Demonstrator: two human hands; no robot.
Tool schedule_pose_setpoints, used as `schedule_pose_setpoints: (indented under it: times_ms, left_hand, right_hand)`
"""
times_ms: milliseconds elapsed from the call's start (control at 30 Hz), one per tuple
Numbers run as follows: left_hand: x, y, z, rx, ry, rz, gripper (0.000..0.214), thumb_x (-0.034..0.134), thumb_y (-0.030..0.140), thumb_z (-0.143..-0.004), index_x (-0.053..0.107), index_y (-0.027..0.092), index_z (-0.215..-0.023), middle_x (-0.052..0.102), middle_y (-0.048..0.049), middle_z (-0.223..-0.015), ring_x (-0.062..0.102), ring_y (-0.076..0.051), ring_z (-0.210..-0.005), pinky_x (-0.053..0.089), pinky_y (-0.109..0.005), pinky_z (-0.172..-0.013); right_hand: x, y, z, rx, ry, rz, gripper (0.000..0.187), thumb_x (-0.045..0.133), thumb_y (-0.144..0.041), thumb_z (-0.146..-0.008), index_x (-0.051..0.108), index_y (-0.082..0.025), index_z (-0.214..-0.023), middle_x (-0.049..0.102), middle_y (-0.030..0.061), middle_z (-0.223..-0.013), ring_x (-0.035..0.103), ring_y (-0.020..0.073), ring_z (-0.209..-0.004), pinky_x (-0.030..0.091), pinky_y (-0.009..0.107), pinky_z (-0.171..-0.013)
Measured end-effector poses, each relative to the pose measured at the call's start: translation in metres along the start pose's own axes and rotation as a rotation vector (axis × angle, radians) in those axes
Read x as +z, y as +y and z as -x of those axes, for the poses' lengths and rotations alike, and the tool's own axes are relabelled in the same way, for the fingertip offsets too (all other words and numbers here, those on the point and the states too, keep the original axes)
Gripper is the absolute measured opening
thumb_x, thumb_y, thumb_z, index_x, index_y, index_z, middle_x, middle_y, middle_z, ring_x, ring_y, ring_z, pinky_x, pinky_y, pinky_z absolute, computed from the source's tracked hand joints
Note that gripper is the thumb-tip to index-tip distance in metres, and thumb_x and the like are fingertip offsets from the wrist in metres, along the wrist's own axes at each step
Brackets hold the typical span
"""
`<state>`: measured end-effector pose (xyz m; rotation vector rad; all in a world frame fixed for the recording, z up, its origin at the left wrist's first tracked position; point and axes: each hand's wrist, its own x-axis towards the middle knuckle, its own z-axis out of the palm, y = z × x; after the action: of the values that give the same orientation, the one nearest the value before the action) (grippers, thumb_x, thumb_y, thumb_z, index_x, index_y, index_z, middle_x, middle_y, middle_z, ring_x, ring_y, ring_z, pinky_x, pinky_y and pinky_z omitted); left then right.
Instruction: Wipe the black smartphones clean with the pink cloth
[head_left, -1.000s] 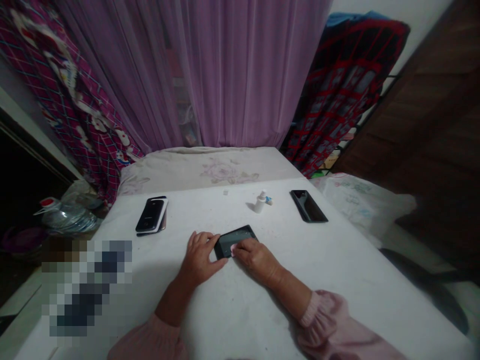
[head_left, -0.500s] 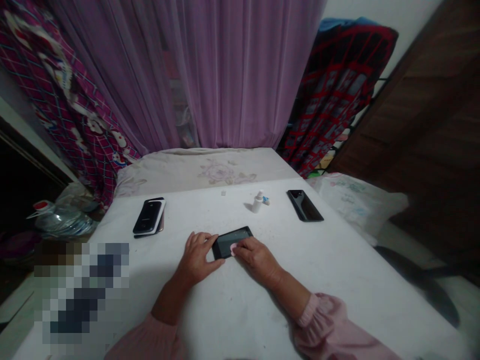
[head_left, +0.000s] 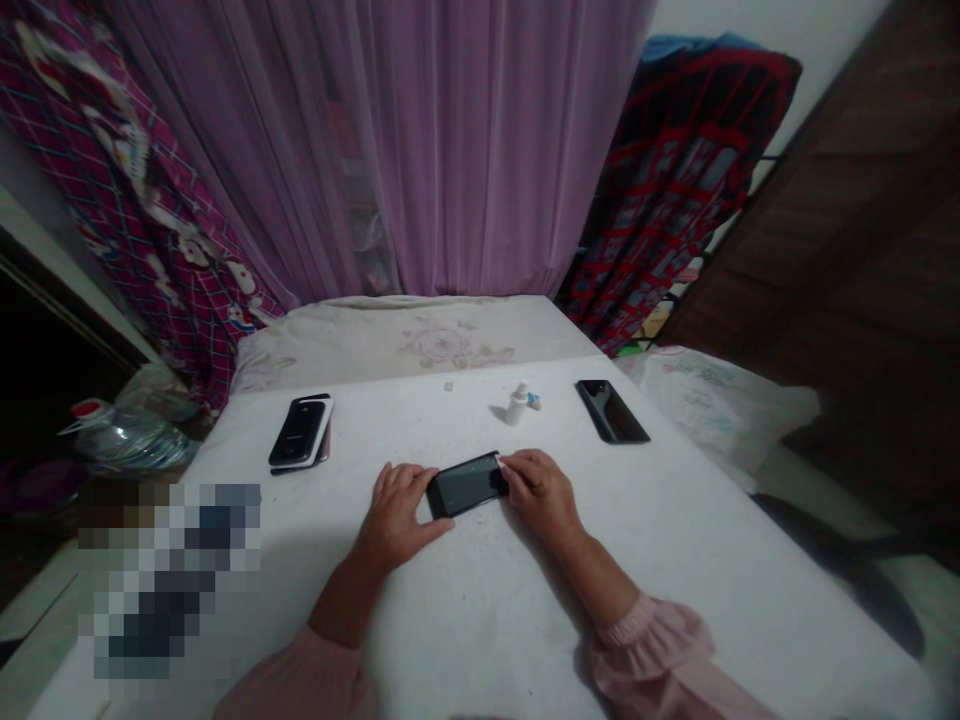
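A black smartphone (head_left: 466, 484) lies flat, glass side up, on a white desk (head_left: 480, 620), its long axis slightly aslant and between the person's 2 hands. The left hand (head_left: 396, 511) has its grip spread: fingers fanned and resting on the phone's left end, thumb lying beside its lower edge. The right hand (head_left: 541, 490) has its grip pressed together on the phone's right end, with the fingertips (head_left: 510, 465) at the upper corner. A small pale pink item (head_left: 499, 461) shows at that corner; its exact nature is too small to determine. Pink gathered sleeves (head_left: 651, 650) cover both forearms at the lower edge of view.

Further along the desk, 1 black phone (head_left: 298, 432) sits on a white phone or case at the left. A small white bottle (head_left: 517, 404) stands upright at centre, just beside a small blue-and-white item (head_left: 533, 401). Another black phone (head_left: 611, 411) lies at the right. Beyond the desk lies a floral mattress (head_left: 397, 340), backed by a sheer purple curtain (head_left: 450, 150). A plastic bottle with a red cap (head_left: 127, 445) lies low on the left.
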<state>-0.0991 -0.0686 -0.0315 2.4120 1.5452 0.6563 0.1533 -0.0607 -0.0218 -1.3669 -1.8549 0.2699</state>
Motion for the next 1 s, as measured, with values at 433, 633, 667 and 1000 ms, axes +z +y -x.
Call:
schedule_pose_setpoints:
  times_ms: [433,633,667,1000]
  left_hand:
    - [0.003,0.001,0.002,0.020,0.060,0.014,0.061,0.075,0.050,-0.071,0.055,0.024,-0.123,0.061,-0.0064,-0.112,0.056,-0.028,-0.110,0.027,-0.057,-0.112]
    - [0.004,0.000,0.003,0.025,0.070,0.002,0.061,0.075,0.049,-0.071,0.055,0.024,-0.124,0.061,-0.0065,-0.112,0.056,-0.028,-0.111,0.027,-0.056,-0.113]
    - [0.004,-0.001,0.003,0.025,0.069,0.001,0.061,0.075,0.048,-0.071,0.054,0.024,-0.124,0.061,-0.0066,-0.112,0.056,-0.028,-0.111,0.027,-0.056,-0.113]
    - [0.004,0.000,0.002,0.005,0.050,0.022,0.060,0.075,0.047,-0.071,0.055,0.026,-0.124,0.061,-0.0055,-0.112,0.056,-0.027,-0.110,0.025,-0.057,-0.113]
  right_hand:
    - [0.014,-0.037,0.023,-0.205,-0.343,0.296,0.050,0.043,-0.039,-0.098,0.044,-0.019,-0.143,0.047,0.0094,-0.147,0.031,0.0304,-0.141,0.022,0.056,-0.114]
    - [0.017,-0.047,0.034,-0.319,-0.425,0.264,0.054,0.045,-0.042,-0.098,0.036,-0.024,-0.148,0.044,0.0067,-0.149,0.026,0.0300,-0.144,0.020,0.059,-0.114]
    - [0.015,-0.046,0.034,-0.310,-0.442,0.272,0.054,0.044,-0.043,-0.098,0.036,-0.025,-0.148,0.043,0.0054,-0.150,0.025,0.0305,-0.145,0.020,0.060,-0.114]
    - [-0.002,-0.022,0.024,-0.082,-0.371,0.472,0.049,0.040,-0.035,-0.098,0.042,-0.021,-0.145,0.040,0.0061,-0.152,0.026,0.0352,-0.143,0.020,0.063,-0.112]
